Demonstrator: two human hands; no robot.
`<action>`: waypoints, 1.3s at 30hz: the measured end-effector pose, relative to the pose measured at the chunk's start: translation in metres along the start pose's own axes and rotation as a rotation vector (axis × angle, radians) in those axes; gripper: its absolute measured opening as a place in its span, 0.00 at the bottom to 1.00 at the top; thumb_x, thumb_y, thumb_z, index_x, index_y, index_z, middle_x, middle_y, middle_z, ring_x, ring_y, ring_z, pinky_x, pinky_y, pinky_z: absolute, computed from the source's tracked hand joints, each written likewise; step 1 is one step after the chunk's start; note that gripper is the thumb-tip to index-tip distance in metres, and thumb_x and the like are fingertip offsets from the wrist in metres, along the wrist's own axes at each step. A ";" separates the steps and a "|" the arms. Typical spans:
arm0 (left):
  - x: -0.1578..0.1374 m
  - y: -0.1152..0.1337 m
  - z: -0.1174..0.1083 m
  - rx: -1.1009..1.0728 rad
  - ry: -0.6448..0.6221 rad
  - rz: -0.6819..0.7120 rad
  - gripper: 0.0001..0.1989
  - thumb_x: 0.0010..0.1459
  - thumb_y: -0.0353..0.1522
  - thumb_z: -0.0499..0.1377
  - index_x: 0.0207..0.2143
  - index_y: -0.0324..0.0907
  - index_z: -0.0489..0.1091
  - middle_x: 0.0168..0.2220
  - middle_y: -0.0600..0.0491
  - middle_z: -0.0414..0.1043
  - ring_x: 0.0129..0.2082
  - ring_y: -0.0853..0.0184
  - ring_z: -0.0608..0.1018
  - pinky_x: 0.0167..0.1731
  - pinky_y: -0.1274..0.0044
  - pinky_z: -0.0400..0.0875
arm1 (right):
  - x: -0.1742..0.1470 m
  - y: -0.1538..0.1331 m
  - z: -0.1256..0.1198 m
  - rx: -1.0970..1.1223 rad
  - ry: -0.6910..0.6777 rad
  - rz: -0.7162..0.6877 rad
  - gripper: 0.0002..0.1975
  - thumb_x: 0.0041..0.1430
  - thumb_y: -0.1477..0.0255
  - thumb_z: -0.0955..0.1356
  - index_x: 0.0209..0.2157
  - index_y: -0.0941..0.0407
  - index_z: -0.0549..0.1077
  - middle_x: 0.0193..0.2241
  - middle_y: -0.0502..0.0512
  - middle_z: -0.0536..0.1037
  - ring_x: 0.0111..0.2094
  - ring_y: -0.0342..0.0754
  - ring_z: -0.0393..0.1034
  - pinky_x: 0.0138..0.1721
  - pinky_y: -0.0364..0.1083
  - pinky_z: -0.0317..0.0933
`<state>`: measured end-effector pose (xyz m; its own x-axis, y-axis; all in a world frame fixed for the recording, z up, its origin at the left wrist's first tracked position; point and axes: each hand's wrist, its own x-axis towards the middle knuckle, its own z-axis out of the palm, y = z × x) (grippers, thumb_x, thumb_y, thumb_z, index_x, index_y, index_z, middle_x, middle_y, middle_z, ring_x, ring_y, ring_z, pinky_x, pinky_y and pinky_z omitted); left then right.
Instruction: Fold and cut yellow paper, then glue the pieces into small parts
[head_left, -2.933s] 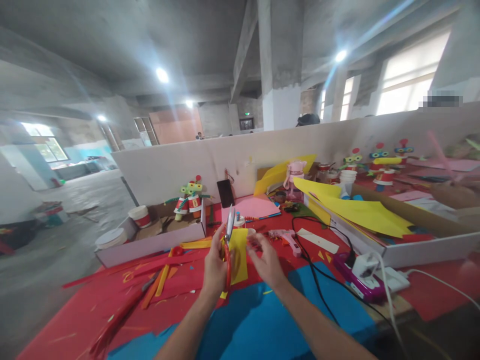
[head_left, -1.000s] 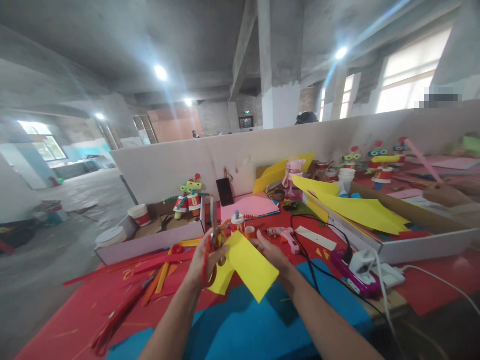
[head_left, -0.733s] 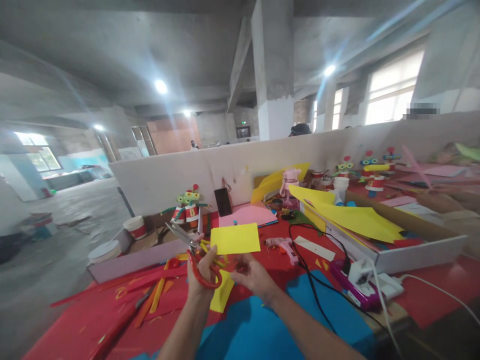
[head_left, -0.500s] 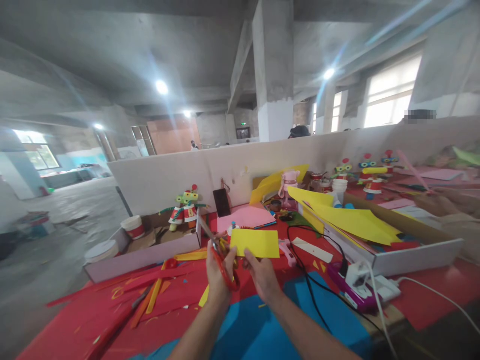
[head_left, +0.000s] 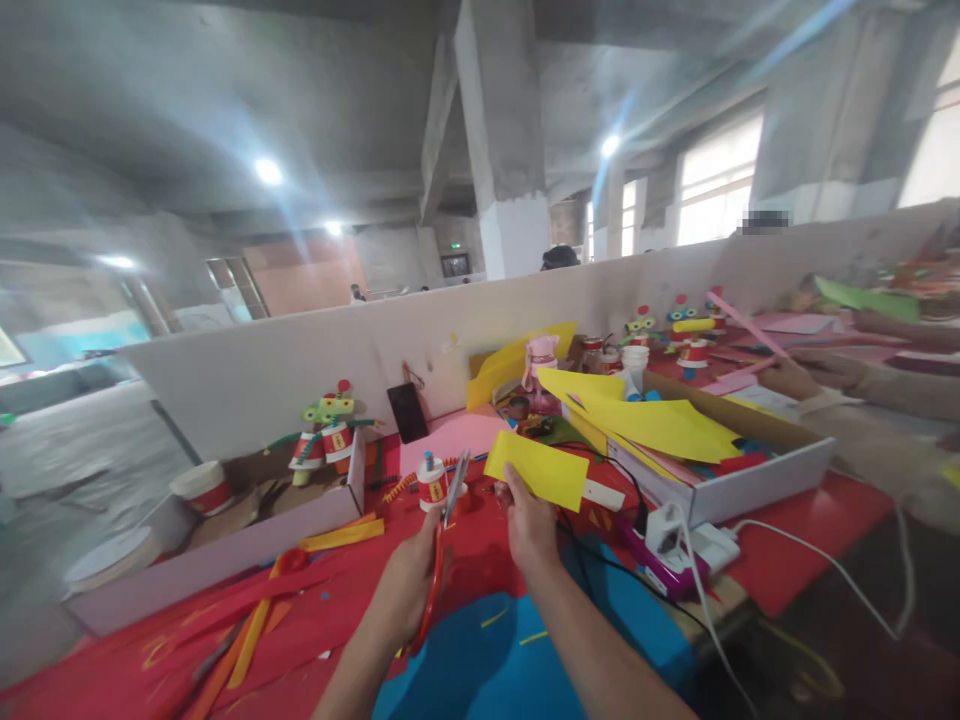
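My left hand (head_left: 409,572) is closed around the red handles of a pair of scissors (head_left: 455,490), whose blades point up and away from me. My right hand (head_left: 531,532) pinches a yellow paper rectangle (head_left: 546,474) by its lower left part, and the sheet tilts down to the right. A gap separates the blades from the paper. Just beyond the scissors stands a small white cup body (head_left: 431,484) with a red band and a blue top. Blue paper (head_left: 465,650) with thin yellow strips on it lies beneath my hands.
A box with cup robots (head_left: 336,425) stands left; another box (head_left: 750,495) with yellow sheets stands right. A purple power strip (head_left: 660,565) with white and black cables lies near the right edge. A phone (head_left: 406,412) leans on the partition. A co-worker's hand (head_left: 795,378) is far right.
My hands have moved apart, the scissors now left of the paper and clear of it. The yellow paper has tilted and moved slightly right. The view has turned to the right.
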<state>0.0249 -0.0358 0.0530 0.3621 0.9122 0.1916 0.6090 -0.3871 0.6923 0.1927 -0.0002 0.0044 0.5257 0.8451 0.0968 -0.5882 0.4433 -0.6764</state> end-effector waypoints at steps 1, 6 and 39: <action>-0.003 0.001 0.000 0.167 -0.050 0.004 0.26 0.57 0.31 0.50 0.59 0.41 0.56 0.20 0.56 0.67 0.22 0.66 0.71 0.25 0.78 0.57 | 0.001 -0.001 0.001 0.031 0.092 -0.012 0.20 0.44 0.63 0.73 0.40 0.55 0.74 0.35 0.53 0.80 0.29 0.47 0.72 0.34 0.47 0.69; -0.008 0.013 0.007 0.571 -0.168 -0.005 0.27 0.59 0.28 0.45 0.61 0.42 0.51 0.40 0.43 0.74 0.38 0.59 0.77 0.33 0.76 0.61 | -0.003 -0.006 0.012 0.159 0.214 0.015 0.23 0.37 0.64 0.76 0.37 0.57 0.75 0.34 0.53 0.80 0.28 0.45 0.73 0.33 0.46 0.70; -0.008 0.020 0.017 0.554 -0.117 -0.073 0.33 0.53 0.24 0.48 0.63 0.40 0.47 0.32 0.46 0.74 0.31 0.60 0.77 0.29 0.76 0.61 | -0.030 -0.012 0.024 0.228 -0.086 0.156 0.23 0.39 0.68 0.77 0.40 0.56 0.75 0.31 0.53 0.82 0.35 0.53 0.77 0.38 0.51 0.71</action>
<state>0.0459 -0.0529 0.0533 0.3614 0.9307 0.0564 0.9031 -0.3645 0.2269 0.1692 -0.0238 0.0269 0.3696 0.9263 0.0727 -0.7858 0.3534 -0.5076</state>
